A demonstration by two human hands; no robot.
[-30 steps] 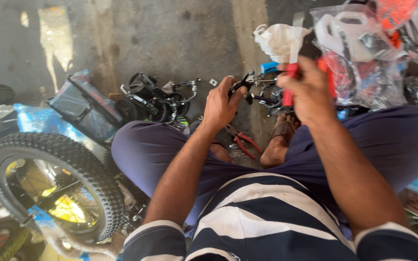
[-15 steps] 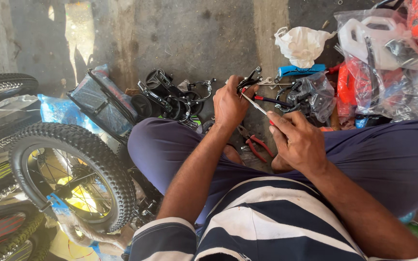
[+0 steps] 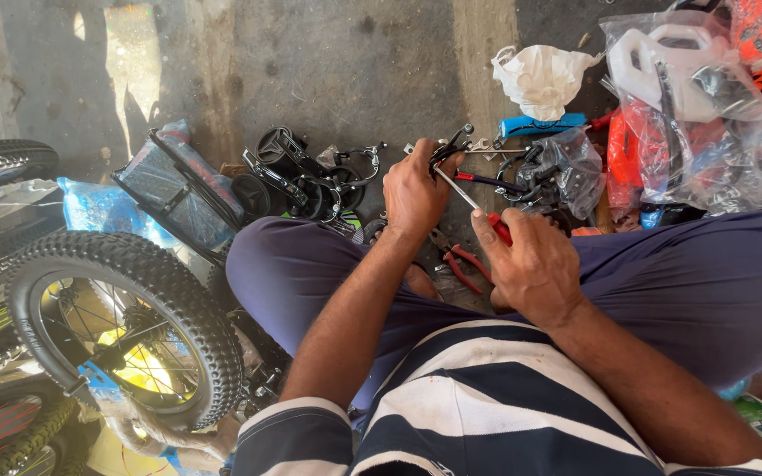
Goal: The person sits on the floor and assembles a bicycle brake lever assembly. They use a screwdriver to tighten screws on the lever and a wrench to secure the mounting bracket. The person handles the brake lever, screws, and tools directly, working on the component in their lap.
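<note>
My left hand (image 3: 416, 196) grips a small black bicycle brake part (image 3: 448, 150) above my lap. In my right hand (image 3: 529, 266) is a red-handled screwdriver (image 3: 471, 201), its steel shaft angled up-left so the tip meets the brake part. Both hands are closed. I sit cross-legged in blue trousers and a striped shirt. Red-handled pliers (image 3: 462, 264) lie on the floor between my legs, just below the hands.
A small knobby bicycle wheel (image 3: 125, 328) lies at my left knee, more tyres (image 3: 2, 160) beyond it. A pile of black bike parts (image 3: 306, 181) sits ahead. Plastic bags of parts (image 3: 690, 115), a white bag (image 3: 541, 79) and a blue tool (image 3: 540, 126) lie at the right.
My right hand came down from the upper right with the screwdriver and brought its tip to the part in my left hand. The left hand stayed in place.
</note>
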